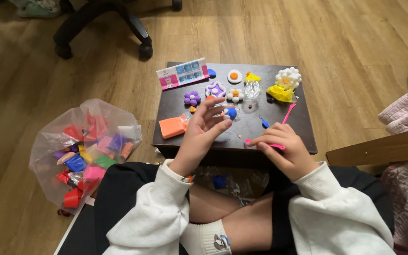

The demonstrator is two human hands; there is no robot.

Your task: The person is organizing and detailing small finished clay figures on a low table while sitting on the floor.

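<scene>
Left hand (pixel 203 133) raised, fingers spread

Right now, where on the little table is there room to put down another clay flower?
The dark table is bare along its right edge, beside the pink tool, and at the left, between the card and the orange clay block. The back middle is crowded with the clay flowers; both hands fill the front.
</scene>
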